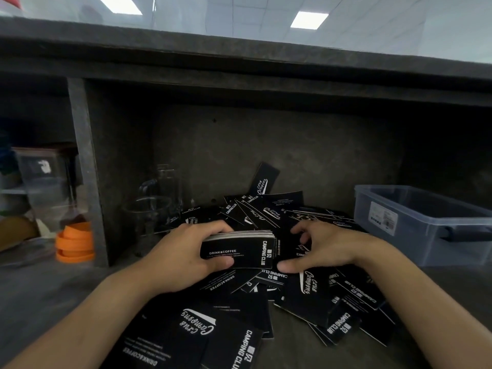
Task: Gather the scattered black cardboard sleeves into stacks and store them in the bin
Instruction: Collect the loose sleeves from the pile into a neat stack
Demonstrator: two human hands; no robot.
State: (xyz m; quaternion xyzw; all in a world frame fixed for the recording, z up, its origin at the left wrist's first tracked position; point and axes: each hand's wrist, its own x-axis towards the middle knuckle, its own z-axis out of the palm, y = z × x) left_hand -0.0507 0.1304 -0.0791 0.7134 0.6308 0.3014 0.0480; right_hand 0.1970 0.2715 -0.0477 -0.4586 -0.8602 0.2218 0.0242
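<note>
Several black cardboard sleeves with white print lie scattered in a pile (314, 294) across the grey counter. My left hand (183, 251) grips a neat stack of sleeves (239, 249) on edge above the pile, thumb on the near face and fingers over the far side. Just right of the stack, my right hand (322, 249) has its fingers curled down onto loose sleeves, its thumb by the stack's right end; whether it holds one I cannot tell. The clear plastic bin (426, 225) stands at the right, open.
A shelf overhang runs above the recess. Clear glass cups (157, 203) stand left of the pile. Orange rings (76, 243) and a lidded clear container (45, 177) sit past a grey divider (85, 169) at the far left.
</note>
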